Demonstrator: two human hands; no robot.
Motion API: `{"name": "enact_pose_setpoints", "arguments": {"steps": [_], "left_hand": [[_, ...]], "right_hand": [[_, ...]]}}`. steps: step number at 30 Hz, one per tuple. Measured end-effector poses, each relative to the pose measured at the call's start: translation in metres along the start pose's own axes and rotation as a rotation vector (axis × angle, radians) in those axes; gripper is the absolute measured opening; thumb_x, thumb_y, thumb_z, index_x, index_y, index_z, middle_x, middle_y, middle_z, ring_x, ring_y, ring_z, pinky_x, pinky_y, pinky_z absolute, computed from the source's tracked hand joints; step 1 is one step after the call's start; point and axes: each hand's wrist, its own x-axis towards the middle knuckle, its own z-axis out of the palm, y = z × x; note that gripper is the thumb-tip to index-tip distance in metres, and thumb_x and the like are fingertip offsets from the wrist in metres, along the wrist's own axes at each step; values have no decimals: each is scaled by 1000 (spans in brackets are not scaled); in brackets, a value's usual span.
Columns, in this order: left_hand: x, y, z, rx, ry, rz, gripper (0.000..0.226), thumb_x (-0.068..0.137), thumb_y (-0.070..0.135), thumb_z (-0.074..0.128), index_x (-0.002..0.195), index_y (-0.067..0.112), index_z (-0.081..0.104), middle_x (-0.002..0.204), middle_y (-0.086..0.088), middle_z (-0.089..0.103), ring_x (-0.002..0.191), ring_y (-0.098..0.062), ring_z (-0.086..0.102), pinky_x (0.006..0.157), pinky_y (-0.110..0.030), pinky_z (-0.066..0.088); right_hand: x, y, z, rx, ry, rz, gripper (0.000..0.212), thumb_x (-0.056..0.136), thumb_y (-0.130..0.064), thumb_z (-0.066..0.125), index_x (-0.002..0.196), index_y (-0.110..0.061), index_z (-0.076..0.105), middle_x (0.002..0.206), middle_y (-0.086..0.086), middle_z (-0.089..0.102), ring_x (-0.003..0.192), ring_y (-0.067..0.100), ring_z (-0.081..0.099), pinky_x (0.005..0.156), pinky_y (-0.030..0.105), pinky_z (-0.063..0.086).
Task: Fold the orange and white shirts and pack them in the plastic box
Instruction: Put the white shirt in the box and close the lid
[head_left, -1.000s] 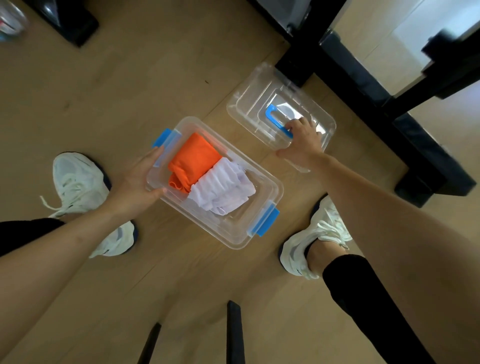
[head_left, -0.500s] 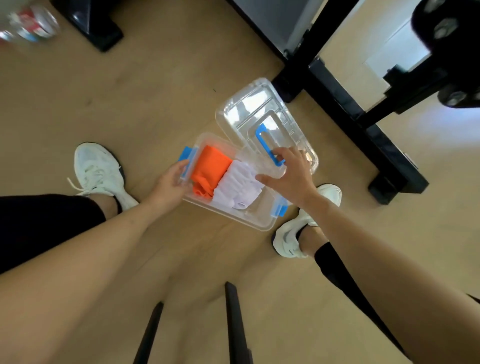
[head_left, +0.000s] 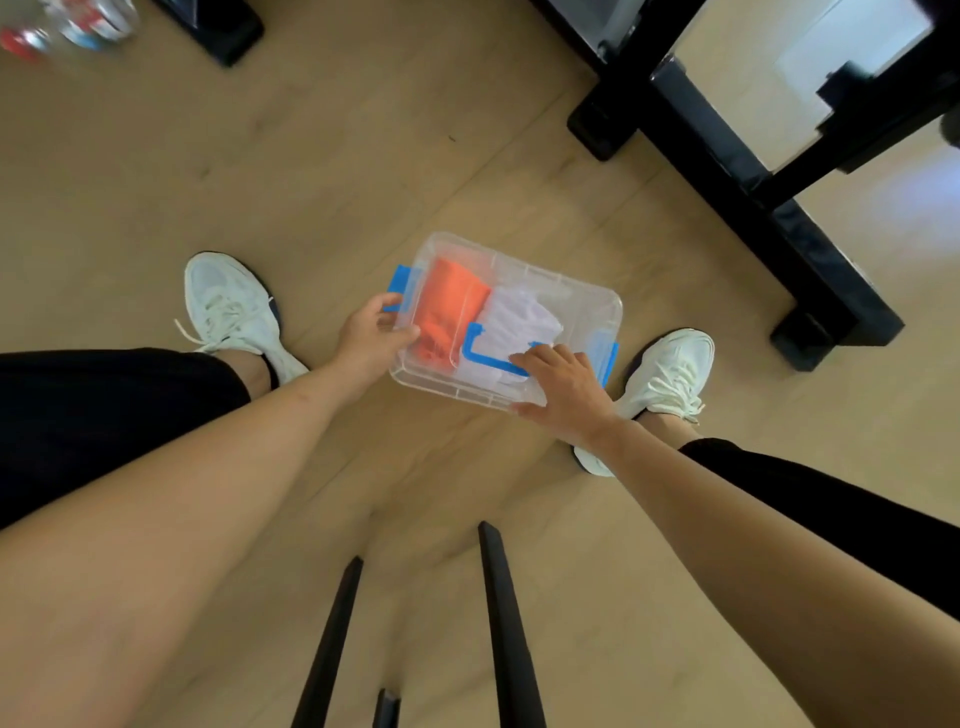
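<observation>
Left shoe (head_left: 234, 306): white, laced, on the wooden floor (head_left: 311, 156), left of the box.
Left hand (head_left: 371, 338): fingers curled round the left end of the plastic box (head_left: 571, 296) at its blue latch (head_left: 399, 280), thumb on top.
Plastic box: clear, on the floor between the person's feet. Long axis runs from the person's left to right, the right end slightly nearer them, with a latch at each end.
Lid (head_left: 597, 312): clear, lying over the box.
Orange shirt (head_left: 447, 306): folded, in the left half, seen through the lid.
White shirt (head_left: 524, 317): folded, in the right half, touching the orange one.
Blue handle (head_left: 483, 353): on the lid, lying along the long axis.
Right hand (head_left: 563, 384): fingers bent onto the handle's right end, thumb against the lid's near edge, holding the lid.
Right shoe (head_left: 670, 369): white, just right of the box.
Black frame (head_left: 753, 171): beyond, to the right.
</observation>
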Motion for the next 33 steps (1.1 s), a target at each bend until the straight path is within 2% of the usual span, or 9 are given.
{"name": "enact_pose_setpoints", "arguments": {"steps": [2,6,11,14,17,23,27,31,33], "left_hand": [[0,-3,0,78,13,53,52,88,10,71,137,15,54,123,-3,63,114,-18,59,94,-34,51],[6,-4,3,144,60,67,43,92,16,67,134,16,57,115,1,63,106,-15,60,88,-31,50],[14,-12,4,191,154,3,26,92,17,59,116,14,69,111,-10,73,105,-28,68,97,-43,53],[15,-15,1,164,135,-11,24,93,17,57,114,17,68,111,-10,72,103,-29,69,94,-48,55],[11,-10,3,159,139,9,25,93,20,61,117,13,68,111,-8,71,103,-28,69,95,-45,55],[8,-5,3,180,149,115,36,88,16,71,123,14,64,115,-3,69,97,-18,65,91,-37,56],[18,-1,-5,267,185,115,47,86,22,73,131,17,59,130,-6,57,95,-15,61,91,-38,55],[24,1,-12,332,146,50,79,85,29,73,151,19,31,150,-3,38,108,-16,59,96,-39,51],[25,1,-10,290,107,43,83,87,27,72,155,19,24,149,1,43,114,-18,58,98,-38,48]], "right_hand": [[-1,1,-1,91,139,83,58,87,-38,73,138,-18,55,128,3,56,117,27,54,98,39,38],[-2,12,-5,297,434,563,62,87,-32,71,142,-18,47,132,9,48,123,28,46,106,40,39],[-10,31,4,786,370,1002,77,87,-38,73,150,-19,34,145,6,46,124,24,53,107,40,44],[-14,35,14,963,386,1036,67,84,-43,74,141,-20,47,125,3,65,107,21,66,99,42,53],[-11,33,15,1053,456,1030,60,88,-33,74,140,-18,47,112,0,65,97,20,66,88,36,55],[6,38,-3,982,510,916,45,85,-28,75,124,-35,55,108,-6,64,95,18,69,79,37,59],[25,39,-18,839,473,802,52,84,-14,74,127,-35,52,114,-4,56,94,20,67,79,37,61],[27,41,-19,868,458,822,55,84,-18,75,130,-36,51,116,-5,56,99,19,65,75,34,61],[25,42,-17,911,450,833,60,86,-21,75,138,-32,48,119,-4,56,96,16,66,66,25,55]]}}
